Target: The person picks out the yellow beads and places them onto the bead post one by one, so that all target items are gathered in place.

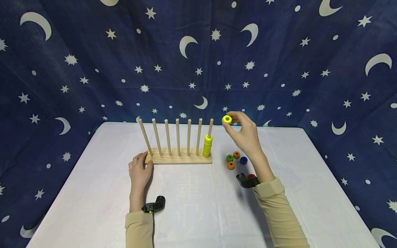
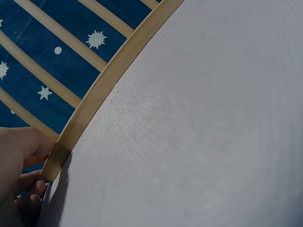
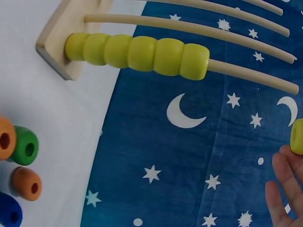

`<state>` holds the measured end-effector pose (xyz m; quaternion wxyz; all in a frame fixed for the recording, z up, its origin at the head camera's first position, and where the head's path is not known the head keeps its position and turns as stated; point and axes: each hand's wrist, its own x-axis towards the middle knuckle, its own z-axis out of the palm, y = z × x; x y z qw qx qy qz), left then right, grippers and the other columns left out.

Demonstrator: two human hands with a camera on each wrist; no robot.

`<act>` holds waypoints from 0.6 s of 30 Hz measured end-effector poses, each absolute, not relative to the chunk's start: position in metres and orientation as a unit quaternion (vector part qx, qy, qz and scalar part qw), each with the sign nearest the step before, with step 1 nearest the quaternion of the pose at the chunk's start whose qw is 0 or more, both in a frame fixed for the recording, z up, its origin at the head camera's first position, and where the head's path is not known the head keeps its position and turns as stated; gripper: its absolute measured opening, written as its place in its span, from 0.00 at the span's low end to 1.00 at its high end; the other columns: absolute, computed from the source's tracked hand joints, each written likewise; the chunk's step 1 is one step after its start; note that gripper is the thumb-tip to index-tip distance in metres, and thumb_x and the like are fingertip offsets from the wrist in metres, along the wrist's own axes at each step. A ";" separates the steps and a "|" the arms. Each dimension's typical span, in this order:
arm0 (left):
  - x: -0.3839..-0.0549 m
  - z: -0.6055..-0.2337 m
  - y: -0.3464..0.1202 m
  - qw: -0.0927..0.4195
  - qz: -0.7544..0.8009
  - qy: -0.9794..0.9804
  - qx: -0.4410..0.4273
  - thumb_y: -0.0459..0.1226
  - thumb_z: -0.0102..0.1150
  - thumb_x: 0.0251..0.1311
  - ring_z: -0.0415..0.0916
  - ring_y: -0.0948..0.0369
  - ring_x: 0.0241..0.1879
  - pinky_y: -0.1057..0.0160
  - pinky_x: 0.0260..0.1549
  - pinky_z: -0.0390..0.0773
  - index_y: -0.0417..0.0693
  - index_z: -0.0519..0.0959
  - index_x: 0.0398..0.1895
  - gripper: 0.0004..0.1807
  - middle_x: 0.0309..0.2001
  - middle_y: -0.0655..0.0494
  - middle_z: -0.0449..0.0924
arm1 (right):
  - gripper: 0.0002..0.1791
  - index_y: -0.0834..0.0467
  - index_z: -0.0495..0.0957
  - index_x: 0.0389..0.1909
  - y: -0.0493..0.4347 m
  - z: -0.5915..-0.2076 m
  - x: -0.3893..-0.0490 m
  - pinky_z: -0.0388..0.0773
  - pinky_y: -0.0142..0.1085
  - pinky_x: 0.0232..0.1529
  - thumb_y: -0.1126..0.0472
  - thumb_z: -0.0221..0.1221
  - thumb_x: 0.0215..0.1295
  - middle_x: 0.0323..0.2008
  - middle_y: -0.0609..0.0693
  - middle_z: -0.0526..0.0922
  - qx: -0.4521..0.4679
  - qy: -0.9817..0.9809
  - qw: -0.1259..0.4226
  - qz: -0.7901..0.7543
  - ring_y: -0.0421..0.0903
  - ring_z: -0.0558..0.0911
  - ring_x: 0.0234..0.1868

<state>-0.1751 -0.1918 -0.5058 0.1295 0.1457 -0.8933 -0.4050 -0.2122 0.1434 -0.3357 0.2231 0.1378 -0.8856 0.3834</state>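
Observation:
My right hand (image 1: 245, 134) pinches a yellow bead (image 1: 226, 119) between thumb and fingertips, level with the peg tops and just right of the last peg. That bead shows at the right edge of the right wrist view. Several yellow beads (image 3: 142, 53) are stacked on the rightmost peg (image 3: 255, 77) of a wooden peg rack (image 1: 180, 159), whose other pegs are bare. At the rack's left end my left hand (image 1: 139, 172) grips the base (image 2: 90, 101), thumb on one side and fingers on the other.
Right of the rack lie loose beads: a green bead (image 1: 229, 158), two orange ones, a blue bead (image 1: 243, 160) and a red bead (image 1: 251, 176) partly hidden by the right wrist camera. A white cloth (image 1: 186, 206) covers the table. A dark blue curtain (image 1: 217, 79) hangs behind.

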 end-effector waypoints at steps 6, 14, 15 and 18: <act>-0.175 -0.506 -0.192 0.130 -0.404 -0.894 0.145 0.37 0.52 0.63 0.55 0.38 0.66 0.38 0.66 0.50 0.36 0.68 0.65 0.27 0.66 0.34 0.63 | 0.21 0.56 0.76 0.55 0.136 -0.328 -0.212 0.77 0.45 0.52 0.58 0.64 0.61 0.49 0.52 0.82 0.152 -0.882 0.226 0.385 0.49 0.81 0.47; -0.175 -0.506 -0.192 0.135 -0.404 -0.893 0.145 0.37 0.52 0.62 0.55 0.38 0.65 0.37 0.65 0.51 0.36 0.68 0.65 0.27 0.66 0.34 0.63 | 0.21 0.58 0.76 0.55 0.127 -0.324 -0.213 0.77 0.44 0.53 0.58 0.64 0.61 0.50 0.53 0.81 0.166 -0.877 0.226 0.390 0.49 0.80 0.48; -0.175 -0.506 -0.192 0.134 -0.404 -0.893 0.145 0.37 0.52 0.63 0.55 0.38 0.65 0.37 0.65 0.51 0.36 0.68 0.65 0.27 0.66 0.34 0.63 | 0.21 0.58 0.76 0.55 0.126 -0.324 -0.213 0.77 0.44 0.53 0.58 0.64 0.61 0.50 0.53 0.81 0.169 -0.876 0.226 0.391 0.49 0.80 0.48; -0.176 -0.506 -0.192 0.130 -0.403 -0.894 0.145 0.37 0.51 0.63 0.55 0.38 0.66 0.37 0.65 0.50 0.36 0.68 0.65 0.27 0.66 0.34 0.63 | 0.20 0.58 0.76 0.54 0.124 -0.324 -0.214 0.78 0.44 0.53 0.57 0.64 0.62 0.49 0.53 0.81 0.180 -0.872 0.227 0.395 0.49 0.80 0.47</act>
